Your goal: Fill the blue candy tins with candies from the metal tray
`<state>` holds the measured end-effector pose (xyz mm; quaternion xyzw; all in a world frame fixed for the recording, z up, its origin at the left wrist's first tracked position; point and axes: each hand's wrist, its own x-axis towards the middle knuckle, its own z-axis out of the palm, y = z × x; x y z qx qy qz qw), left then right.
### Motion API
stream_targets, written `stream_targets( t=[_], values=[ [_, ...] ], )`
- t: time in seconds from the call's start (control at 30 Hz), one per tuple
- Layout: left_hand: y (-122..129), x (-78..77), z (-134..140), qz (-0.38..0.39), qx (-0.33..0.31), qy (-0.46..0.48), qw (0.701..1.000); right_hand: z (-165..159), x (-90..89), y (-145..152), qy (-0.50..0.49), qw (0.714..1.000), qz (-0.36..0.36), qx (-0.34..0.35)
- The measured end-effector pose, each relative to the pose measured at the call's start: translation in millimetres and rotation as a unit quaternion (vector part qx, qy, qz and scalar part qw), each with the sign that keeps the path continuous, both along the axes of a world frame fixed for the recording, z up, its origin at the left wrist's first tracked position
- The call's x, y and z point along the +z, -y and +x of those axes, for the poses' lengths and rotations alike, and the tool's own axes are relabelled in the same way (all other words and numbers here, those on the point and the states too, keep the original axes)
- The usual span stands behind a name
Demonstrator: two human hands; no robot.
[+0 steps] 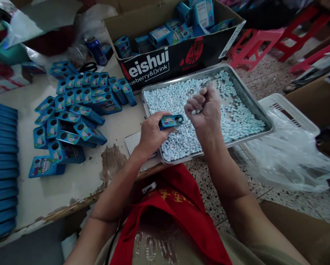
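Note:
Candies in pale blue and white [178,145] cover much of a metal tray [267,118], with bare patches toward its upper right. My left hand [153,130] is wrapped round a small blue candy box [170,121], tilted over the tray's left part. A pale candy shows at the opening in the box's end. Over the middle of the tray, my right hand [207,108] is turned up with curled fingers, and a few candies show in its grasp. Many similar blue boxes [68,117] stand grouped on the table to the left.
A black-printed carton [178,59] holding more blue boxes stands behind the tray. A blue can [96,50] and black scissors [88,67] are at the back. Stacked blue boxes [2,169] line the left edge. Right are a plastic bag [291,151] and red stools [253,46].

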<state>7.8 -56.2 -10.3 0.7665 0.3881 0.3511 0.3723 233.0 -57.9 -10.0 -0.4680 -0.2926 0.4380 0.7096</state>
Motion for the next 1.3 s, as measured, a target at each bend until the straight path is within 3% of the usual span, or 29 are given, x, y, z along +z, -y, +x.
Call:
stream_targets(
  t=[0.13,0.23,0.43,0.63,0.73,0.83,1.03,1.17,1.3],
  values=[
    [-2.0,-4.9,-27.5,-0.033,0.037,0.066,0.997,22.4,-36.6,3.7,-0.097,0.991,-0.071,-0.051],
    [1.5,-5.7,-63.1,-0.053,0.058,0.084,0.993,15.0,-58.1,21.4,-0.106,0.984,-0.139,-0.028],
    [24.4,-17.4,-124.6,-0.088,0.116,0.089,0.985,-0.1,-71.5,50.0,-0.074,0.979,-0.181,0.049],
    [41.0,-38.1,-132.1,-0.084,0.135,0.040,0.986,-4.8,-60.8,51.5,-0.065,0.971,-0.212,0.088],
    [44.5,-40.1,-131.1,-0.076,0.130,0.040,0.988,-9.3,-52.8,50.7,-0.043,0.975,-0.200,0.090],
    [45.8,-38.5,-137.5,-0.049,0.111,0.072,0.990,-13.2,-39.6,50.8,0.000,0.971,-0.198,0.135],
    [52.1,-32.0,-175.4,-0.042,0.183,0.068,0.980,-28.7,0.1,49.8,0.145,0.914,-0.218,0.310],
    [57.5,-29.6,-203.3,-0.067,0.231,0.078,0.968,-44.7,18.8,38.3,0.232,0.898,-0.180,0.327],
    [58.0,-29.3,-223.4,-0.040,0.257,0.075,0.963,-55.6,32.1,23.7,0.296,0.874,-0.149,0.355]
  ],
)
